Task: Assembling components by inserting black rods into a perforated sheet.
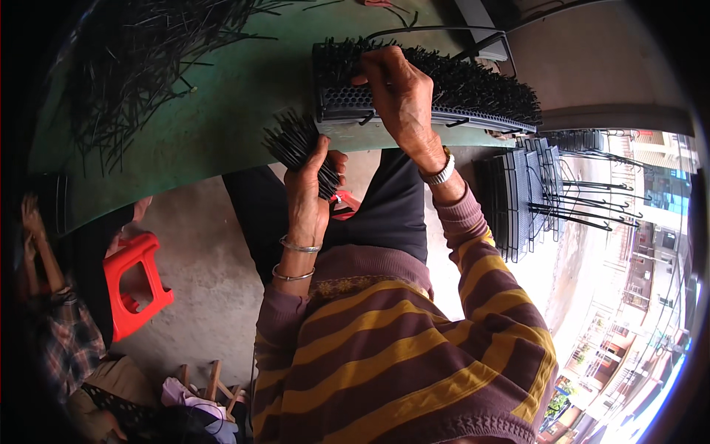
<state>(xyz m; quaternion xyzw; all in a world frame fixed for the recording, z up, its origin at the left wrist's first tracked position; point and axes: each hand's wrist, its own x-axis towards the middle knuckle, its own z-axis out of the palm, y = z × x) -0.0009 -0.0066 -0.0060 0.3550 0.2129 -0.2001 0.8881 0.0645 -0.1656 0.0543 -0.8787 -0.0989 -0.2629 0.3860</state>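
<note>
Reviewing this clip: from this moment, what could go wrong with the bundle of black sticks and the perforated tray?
1. The left hand grips a splayed bundle of black sticks off the table's edge; a looser grip could drop some to the floor.
2. The perforated tray sits at the green table edge under the right hand; a push might tip it.

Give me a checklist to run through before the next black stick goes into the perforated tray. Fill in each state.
1. Left hand grips a bundle of black sticks: ok.
2. Right hand rests on the perforated tray, steadying it: ok.
3. Tray sits on the green table, near its edge: ok.
4. Right-hand fingers already hold a single stick: cannot tell.
5. Free holes left in the tray: cannot tell.
6. Spare loose sticks piled on the table: ok.
</note>
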